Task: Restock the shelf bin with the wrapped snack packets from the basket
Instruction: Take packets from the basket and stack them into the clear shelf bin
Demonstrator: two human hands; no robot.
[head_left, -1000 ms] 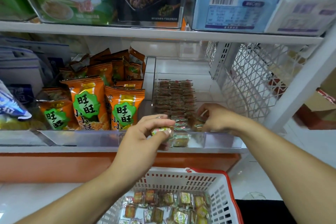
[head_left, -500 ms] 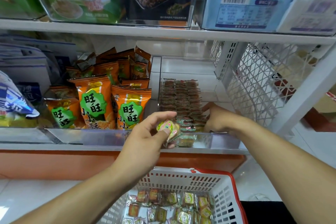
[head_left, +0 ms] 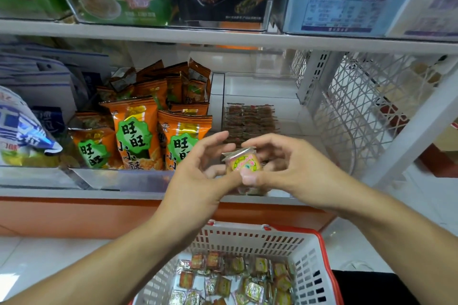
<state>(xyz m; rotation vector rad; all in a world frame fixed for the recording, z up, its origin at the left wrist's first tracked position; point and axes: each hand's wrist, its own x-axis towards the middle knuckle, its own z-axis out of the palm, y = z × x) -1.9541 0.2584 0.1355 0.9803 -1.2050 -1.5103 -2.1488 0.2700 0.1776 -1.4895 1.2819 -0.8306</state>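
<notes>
From the head camera, you have one small round snack packet in clear crinkled wrap with a pink, green and yellow label (head_left: 244,162) held up between both hands, just in front of the clear plastic shelf bin (head_left: 257,96) and directly above the white slotted plastic basket with the red rim (head_left: 250,242). Your right hand (head_left: 295,168) has its grip on the packet: thumb on the lower edge, fingers curled over the top. Your left hand (head_left: 198,176) has its grip loose, fingers spread and relaxed, fingertips close to the packet's left side; whether they touch it is hard to tell.

To do this step well, let the right hand alone carry the packet forward into the bin and lay it flat against the row of brown wrapped packets (head_left: 249,121) already stacked at the bin's middle, label up. Lift it over the bin's clear front lip rather than dragging it, as the wrap looks likely to catch. Send the free left hand back down to the basket, where many square foil-wrapped packets (head_left: 238,277) remain.

Compared with half a second ago, the packet has passed from the left hand's pinch to the right. The right hand, which was inside the bin beside the stacked row, has come back out to meet it.
</notes>
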